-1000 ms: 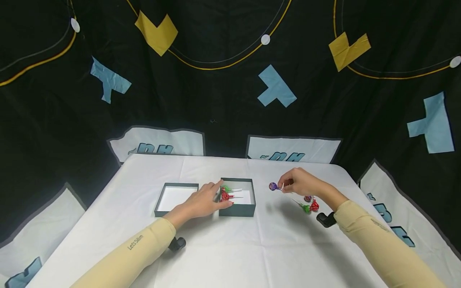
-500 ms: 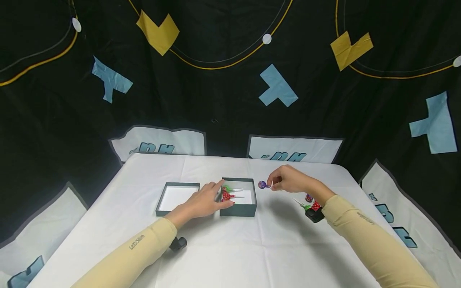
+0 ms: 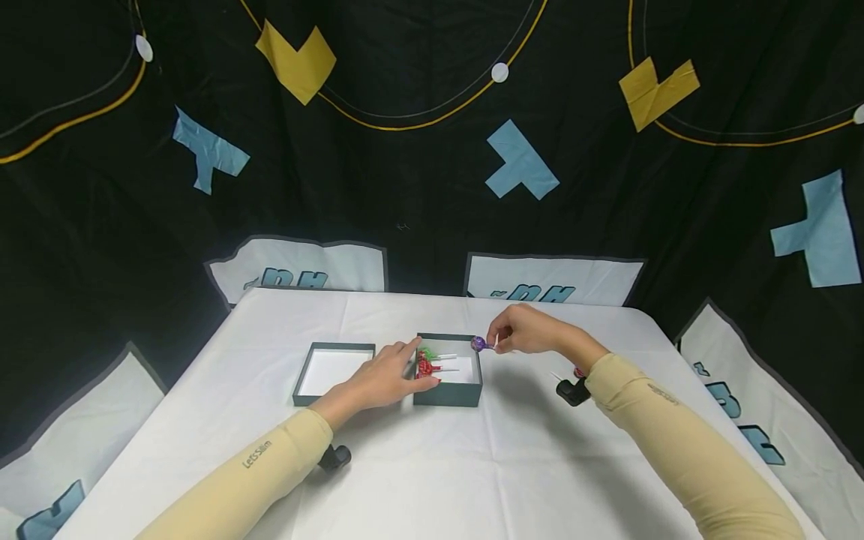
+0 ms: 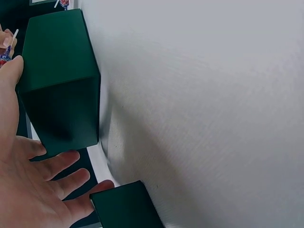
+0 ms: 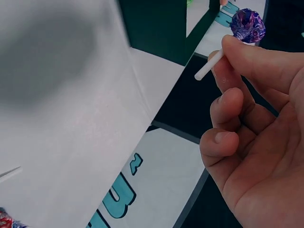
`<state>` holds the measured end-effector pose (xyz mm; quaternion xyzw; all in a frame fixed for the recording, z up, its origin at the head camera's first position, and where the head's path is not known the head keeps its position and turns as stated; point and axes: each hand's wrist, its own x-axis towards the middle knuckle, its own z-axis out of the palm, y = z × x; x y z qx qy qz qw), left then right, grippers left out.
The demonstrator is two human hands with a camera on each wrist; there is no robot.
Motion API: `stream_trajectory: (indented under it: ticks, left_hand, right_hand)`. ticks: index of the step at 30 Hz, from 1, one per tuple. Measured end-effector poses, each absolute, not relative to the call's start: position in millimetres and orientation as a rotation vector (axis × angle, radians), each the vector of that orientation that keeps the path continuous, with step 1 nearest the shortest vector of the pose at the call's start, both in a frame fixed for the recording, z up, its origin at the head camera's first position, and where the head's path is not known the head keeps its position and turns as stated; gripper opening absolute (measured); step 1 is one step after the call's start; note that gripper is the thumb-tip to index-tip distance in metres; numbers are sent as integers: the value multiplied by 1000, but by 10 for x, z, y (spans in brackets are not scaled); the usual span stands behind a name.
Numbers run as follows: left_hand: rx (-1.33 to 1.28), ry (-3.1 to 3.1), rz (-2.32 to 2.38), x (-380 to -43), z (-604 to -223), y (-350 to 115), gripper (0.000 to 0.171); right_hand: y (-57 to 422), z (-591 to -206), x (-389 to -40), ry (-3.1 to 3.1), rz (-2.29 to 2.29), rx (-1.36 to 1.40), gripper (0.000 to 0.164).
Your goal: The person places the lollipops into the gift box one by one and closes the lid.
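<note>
A purple-wrapped lollipop (image 3: 478, 343) is pinched in the fingers of the right hand (image 3: 529, 331), near the green box's (image 3: 447, 394) right rim. The box's left end is touched by the left hand (image 3: 381, 376), fingers spread wide. Inside the box, red lollipops (image 3: 424, 367) are seen.

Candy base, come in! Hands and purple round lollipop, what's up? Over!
Right hand pinching purple-wrapped round lollipop by its white stick. Left hand touching dark green rectangular box at left. Nothing seen between lollipop and box.
</note>
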<state>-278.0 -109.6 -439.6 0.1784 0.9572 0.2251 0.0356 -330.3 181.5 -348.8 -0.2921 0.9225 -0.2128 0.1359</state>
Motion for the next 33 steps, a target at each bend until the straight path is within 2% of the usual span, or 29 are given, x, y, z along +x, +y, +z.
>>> stream_trajectory:
  ticks: [33]
  left_hand:
    - [522, 2949, 685, -2790, -4385, -1091, 100]
  right_hand:
    - [1076, -3583, -3538, 2506, -264, -1016, 8]
